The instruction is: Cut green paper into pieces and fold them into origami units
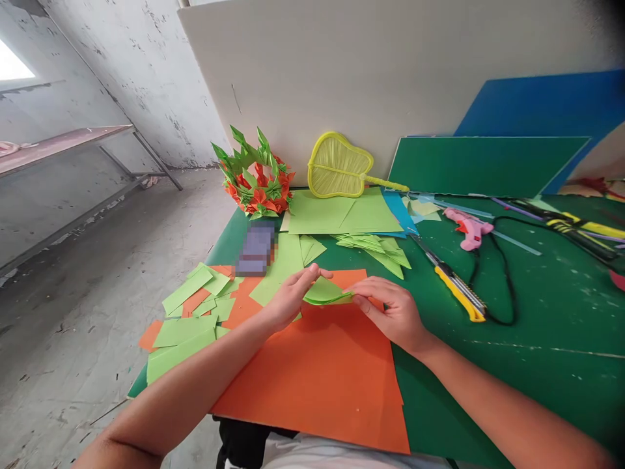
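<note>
Between my two hands is a folded piece of light green paper (325, 292), held just above a large orange sheet (317, 384). My left hand (295, 293) grips its left end, fingers curled round it. On the other side my right hand (390, 309) pinches the right tip between thumb and fingers. Beyond my hands lies a pile of folded green paper pieces (375, 249). Several cut green paper pieces (188, 290) and orange scraps are scattered to the left.
A red-and-green folded-paper ornament (256, 179) stands at the back left, beside a yellow fan (339, 166). A blurred rectangular item (254, 249) lies below it. A yellow utility knife (459, 290) and a pink glue gun (469, 228) with a black cord are on the right.
</note>
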`<state>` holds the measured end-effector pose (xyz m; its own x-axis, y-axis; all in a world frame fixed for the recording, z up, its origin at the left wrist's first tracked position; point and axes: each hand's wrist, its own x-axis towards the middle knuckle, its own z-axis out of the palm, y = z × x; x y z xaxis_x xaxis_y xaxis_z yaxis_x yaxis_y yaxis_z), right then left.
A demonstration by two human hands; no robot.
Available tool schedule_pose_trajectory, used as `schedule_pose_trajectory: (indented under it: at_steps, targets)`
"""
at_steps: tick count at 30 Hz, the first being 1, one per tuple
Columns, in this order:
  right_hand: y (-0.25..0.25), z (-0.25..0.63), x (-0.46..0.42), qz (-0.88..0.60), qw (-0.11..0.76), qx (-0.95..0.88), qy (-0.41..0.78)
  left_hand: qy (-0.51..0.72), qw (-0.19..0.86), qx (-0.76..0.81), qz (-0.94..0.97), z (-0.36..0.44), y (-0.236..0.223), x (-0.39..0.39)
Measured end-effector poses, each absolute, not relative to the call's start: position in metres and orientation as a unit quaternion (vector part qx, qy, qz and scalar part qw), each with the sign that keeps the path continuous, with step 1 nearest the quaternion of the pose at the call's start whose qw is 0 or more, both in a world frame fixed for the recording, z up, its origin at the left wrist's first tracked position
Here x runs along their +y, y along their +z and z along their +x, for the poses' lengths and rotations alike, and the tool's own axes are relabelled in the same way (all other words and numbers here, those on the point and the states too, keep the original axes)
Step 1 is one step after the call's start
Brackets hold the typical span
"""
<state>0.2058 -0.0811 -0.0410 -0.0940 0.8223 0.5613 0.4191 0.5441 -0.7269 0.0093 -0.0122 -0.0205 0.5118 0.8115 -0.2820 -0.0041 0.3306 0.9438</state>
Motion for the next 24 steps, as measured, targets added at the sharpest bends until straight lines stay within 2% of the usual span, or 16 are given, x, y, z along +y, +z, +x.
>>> schedule_pose_trajectory:
  at_steps: [9,17,21,24]
  targets:
    - [-0.042,0.210,-0.080,-0.496,0.553,-0.528,0.411,0.285,0.741,0.302,0.528,0.006,-0.026,-0.012]
    - [-0.051,0.216,-0.073,-0.461,0.611,-0.394,0.509,0.266,0.745,0.244,0.561,0.006,-0.032,-0.010]
    - [-0.052,0.215,-0.070,-0.433,0.634,-0.320,0.556,0.281,0.694,0.254,0.612,0.009,-0.041,-0.012]
    - [-0.052,0.214,-0.068,-0.437,0.636,-0.307,0.557,0.322,0.570,0.293,0.697,0.008,-0.043,-0.015]
